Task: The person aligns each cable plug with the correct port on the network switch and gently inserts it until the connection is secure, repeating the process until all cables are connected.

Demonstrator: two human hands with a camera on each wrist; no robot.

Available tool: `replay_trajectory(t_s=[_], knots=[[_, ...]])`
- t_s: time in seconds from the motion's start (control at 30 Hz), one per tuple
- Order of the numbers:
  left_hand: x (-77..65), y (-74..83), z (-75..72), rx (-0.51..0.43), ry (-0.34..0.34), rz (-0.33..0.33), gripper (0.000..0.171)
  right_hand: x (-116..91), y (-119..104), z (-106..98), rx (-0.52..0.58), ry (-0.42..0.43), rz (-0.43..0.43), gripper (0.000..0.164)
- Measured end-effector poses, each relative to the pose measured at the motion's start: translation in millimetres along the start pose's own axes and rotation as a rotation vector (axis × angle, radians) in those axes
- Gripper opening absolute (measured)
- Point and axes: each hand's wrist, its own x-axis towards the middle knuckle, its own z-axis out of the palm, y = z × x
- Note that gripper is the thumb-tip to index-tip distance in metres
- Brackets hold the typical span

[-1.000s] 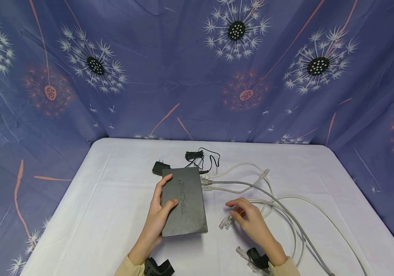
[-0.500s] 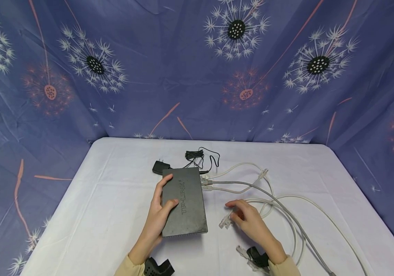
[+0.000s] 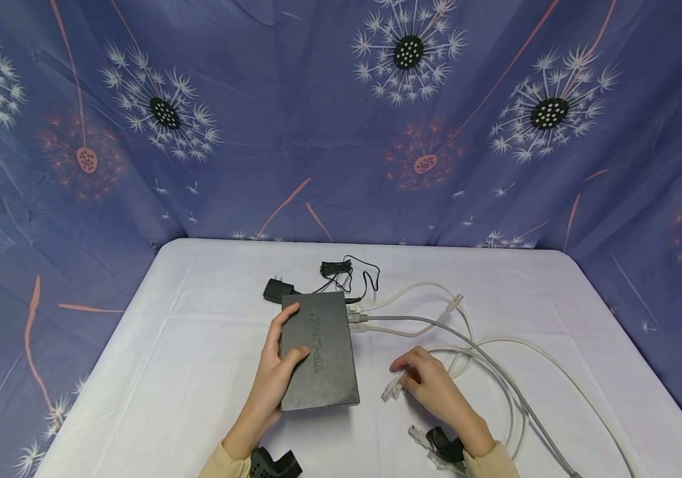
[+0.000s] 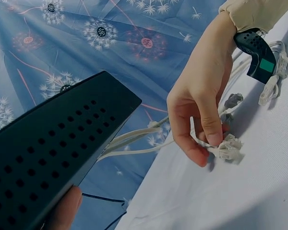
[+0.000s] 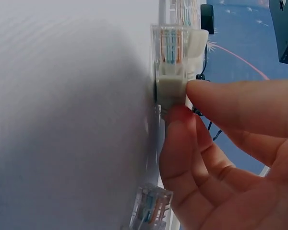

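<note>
A black TP-LINK network switch (image 3: 323, 365) is tilted above the white table, and my left hand (image 3: 266, 378) grips its left side, thumb on top. Its vented side (image 4: 81, 127) fills much of the left wrist view. Several network cables are plugged into its right side, among them a grey cable (image 3: 412, 317). My right hand (image 3: 433, 388) is to the right of the switch, low over the table. In the right wrist view its thumb and fingers pinch the pale boot of a clear network cable plug (image 5: 171, 52). Another clear plug (image 5: 151, 206) lies just below.
Behind the switch are a black power adapter (image 3: 278, 290) and its bundled cord (image 3: 336, 269). White cables (image 3: 546, 355) loop across the right of the table (image 3: 198, 345). More loose plugs (image 3: 418, 436) lie beside the right wrist. A patterned blue cloth (image 3: 293, 133) hangs behind.
The right hand has shifted very slightly down toward the table, and the plugs beside it have moved a little. The left hand and switch are nearly still.
</note>
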Motion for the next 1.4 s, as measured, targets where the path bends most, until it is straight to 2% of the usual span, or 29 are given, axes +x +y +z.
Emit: replay_trajectory(t_s=[0.17, 0.3, 0.6, 0.87, 1.07, 1.23, 1.4], knots=[[0.1, -1.4, 0.0, 0.003, 0.005, -0.003, 0.065, -0.1, -1.1, -0.5, 0.005, -0.008, -0.007, 0.022], [-0.2, -2.5, 0.6, -0.001, 0.009, -0.015, 0.066, -1.1, -1.0, -0.3, 0.012, -0.008, -0.050, 0.022], [-0.1, -3.4, 0.6, -0.001, 0.014, -0.019, 0.067, -2.6, -1.9, -2.7, 0.000, 0.043, -0.126, 0.024], [-0.7, -1.9, -0.5, 0.004, 0.004, -0.011, 0.065, -3.1, -5.0, -6.4, -0.006, 0.158, -0.233, 0.022], [-0.7, -2.2, -0.5, 0.003, 0.009, -0.017, 0.065, -2.3, -9.7, -8.3, 0.041, 0.199, -0.291, 0.024], [-0.3, -4.0, 0.0, -0.006, 0.013, -0.020, 0.066, -1.8, -12.3, -9.0, 0.131, 0.200, -0.391, 0.029], [-0.2, -4.4, 0.9, -0.015, 0.020, -0.029, 0.067, -0.3, -24.6, -14.7, 0.175, 0.246, -0.468, 0.034]])
